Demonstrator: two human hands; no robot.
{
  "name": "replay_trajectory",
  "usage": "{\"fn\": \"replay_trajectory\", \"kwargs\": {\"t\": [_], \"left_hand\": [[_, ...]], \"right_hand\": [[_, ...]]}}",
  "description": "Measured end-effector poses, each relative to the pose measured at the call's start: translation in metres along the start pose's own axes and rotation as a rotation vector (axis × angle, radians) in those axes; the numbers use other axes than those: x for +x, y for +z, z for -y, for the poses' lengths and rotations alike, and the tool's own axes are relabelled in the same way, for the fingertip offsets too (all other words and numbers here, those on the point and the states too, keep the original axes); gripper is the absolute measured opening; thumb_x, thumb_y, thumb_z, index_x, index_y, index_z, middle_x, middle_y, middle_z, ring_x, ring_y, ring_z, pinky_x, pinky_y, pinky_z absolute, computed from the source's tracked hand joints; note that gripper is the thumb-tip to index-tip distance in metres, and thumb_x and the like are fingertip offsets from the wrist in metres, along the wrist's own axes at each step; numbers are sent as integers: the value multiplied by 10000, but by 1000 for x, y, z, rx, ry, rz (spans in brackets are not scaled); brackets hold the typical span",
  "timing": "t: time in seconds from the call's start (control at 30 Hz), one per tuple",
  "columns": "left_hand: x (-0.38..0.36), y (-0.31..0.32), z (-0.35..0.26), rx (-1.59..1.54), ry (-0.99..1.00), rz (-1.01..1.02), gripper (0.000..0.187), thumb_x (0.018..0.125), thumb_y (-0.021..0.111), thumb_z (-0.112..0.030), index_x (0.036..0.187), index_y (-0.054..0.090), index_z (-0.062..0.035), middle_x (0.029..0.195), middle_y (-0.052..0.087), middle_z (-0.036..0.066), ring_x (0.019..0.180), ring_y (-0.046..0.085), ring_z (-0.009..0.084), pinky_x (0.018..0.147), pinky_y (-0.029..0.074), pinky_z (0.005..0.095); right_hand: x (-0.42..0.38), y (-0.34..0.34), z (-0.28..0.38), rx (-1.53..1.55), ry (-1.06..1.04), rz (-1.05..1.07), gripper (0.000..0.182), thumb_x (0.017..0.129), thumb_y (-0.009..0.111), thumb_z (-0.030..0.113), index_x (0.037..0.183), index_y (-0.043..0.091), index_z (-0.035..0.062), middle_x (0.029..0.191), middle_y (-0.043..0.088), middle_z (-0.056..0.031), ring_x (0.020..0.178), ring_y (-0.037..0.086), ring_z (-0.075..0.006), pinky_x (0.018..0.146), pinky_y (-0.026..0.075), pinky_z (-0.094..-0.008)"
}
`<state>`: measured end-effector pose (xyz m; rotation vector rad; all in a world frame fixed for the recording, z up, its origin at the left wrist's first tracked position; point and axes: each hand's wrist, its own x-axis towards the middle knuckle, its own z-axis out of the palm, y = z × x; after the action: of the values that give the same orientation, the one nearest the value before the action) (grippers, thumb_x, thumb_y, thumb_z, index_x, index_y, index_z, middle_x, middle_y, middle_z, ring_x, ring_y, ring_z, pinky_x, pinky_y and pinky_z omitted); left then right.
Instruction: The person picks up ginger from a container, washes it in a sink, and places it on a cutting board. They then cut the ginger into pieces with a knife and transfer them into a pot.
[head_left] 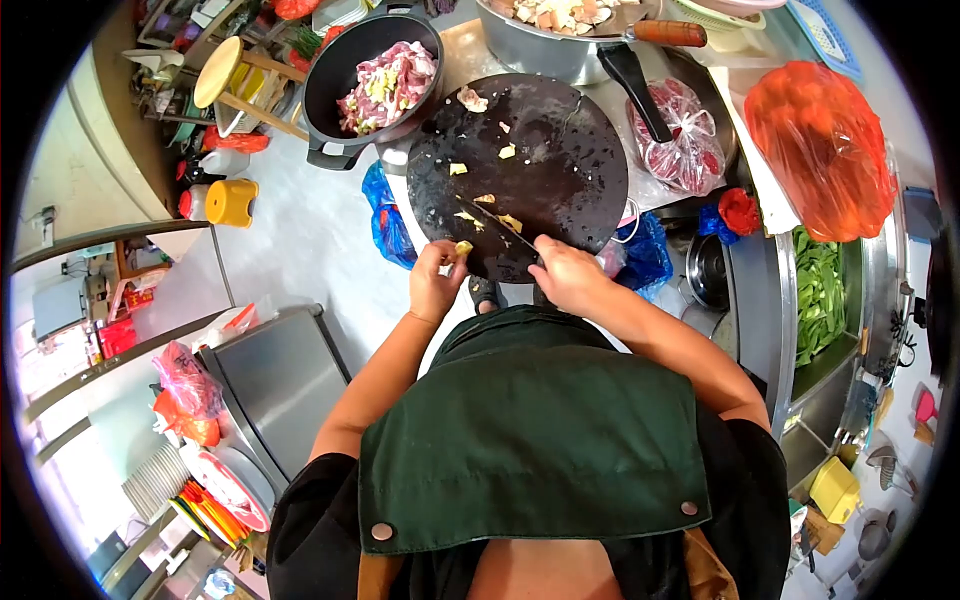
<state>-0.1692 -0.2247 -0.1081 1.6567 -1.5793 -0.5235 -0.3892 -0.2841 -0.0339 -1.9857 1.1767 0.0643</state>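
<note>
My left hand pinches a small yellowish piece of ginger at the near left edge of a round, dark chopping board. In my right hand is a knife, its dark blade pointing up and left across the board. Yellow peelings lie about the blade tip. Farther off on the board are a few yellow bits and a pinkish scrap of meat.
A black pot with raw sliced meat stands left of the board. Behind it is a large metal pot. Bagged red meat and an orange-red bag lie right. Green vegetables fill a sink basin.
</note>
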Motion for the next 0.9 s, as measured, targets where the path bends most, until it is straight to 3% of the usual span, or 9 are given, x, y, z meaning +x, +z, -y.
{"fn": "replay_trajectory", "kwargs": {"t": [0.13,0.27,0.37,0.6,0.67,0.7,0.8,0.87,0.9], "left_hand": [[-2,7,10,-509,-407,-110,220,782,636,-16,916,462,-26,831,587,52,710,553,106,640,462,235],[13,2,13,-723,-460,-190,216,813,603,-5,957,444,-31,822,556,27,686,527,88,619,445,214],[41,0,18,-602,-401,-211,212,815,621,-37,962,469,-20,830,553,32,688,529,94,607,441,209],[89,14,22,-46,9,-78,92,768,645,-18,842,591,-29,928,583,134,758,584,201,726,465,265],[89,9,3,230,190,-330,69,800,606,-15,867,602,-24,926,573,133,770,575,195,747,455,273],[82,9,-5,-33,-1,-238,85,826,574,-45,906,599,-30,961,538,154,901,528,293,789,440,342],[65,19,-10,-1139,-503,230,320,884,526,-129,1189,480,-43,1084,550,90,952,546,190,800,457,316],[71,15,-47,-1638,-766,448,497,876,531,-121,1323,324,-63,1135,546,82,969,560,172,796,474,287],[68,11,-52,-1622,-677,466,624,838,564,-64,1368,235,-79,1159,541,94,989,569,194,814,484,298]], "right_hand": [[-12,-8,-5,-15,-118,-181,182,818,550,161,897,442,38,889,557,-164,810,578,-362,677,461,-460],[-17,-11,-12,-126,-232,-383,242,710,626,92,905,488,59,835,522,-113,775,582,-291,652,472,-396],[-22,-11,-19,-184,-309,-417,420,621,671,61,1009,512,69,857,515,-88,787,570,-273,670,471,-373],[-22,-4,-28,-93,-271,-473,374,669,655,65,1018,522,66,874,544,-101,804,571,-305,698,474,-363],[-20,-4,-24,-13,-266,-528,330,711,643,73,1018,521,57,871,562,-93,795,577,-281,700,475,-347],[-17,-3,-21,71,-265,-578,288,753,631,81,1017,520,48,868,579,-86,786,583,-258,702,475,-331],[-2,8,-14,899,-60,-387,250,831,602,141,1032,506,30,840,594,-56,726,577,-176,652,477,-290],[3,6,-13,1060,60,-232,219,882,552,165,1056,482,53,858,588,-31,651,523,-88,560,454,-235],[5,5,-12,1230,55,-181,193,883,548,172,1023,487,55,824,581,-31,618,517,-94,536,444,-241]]}}
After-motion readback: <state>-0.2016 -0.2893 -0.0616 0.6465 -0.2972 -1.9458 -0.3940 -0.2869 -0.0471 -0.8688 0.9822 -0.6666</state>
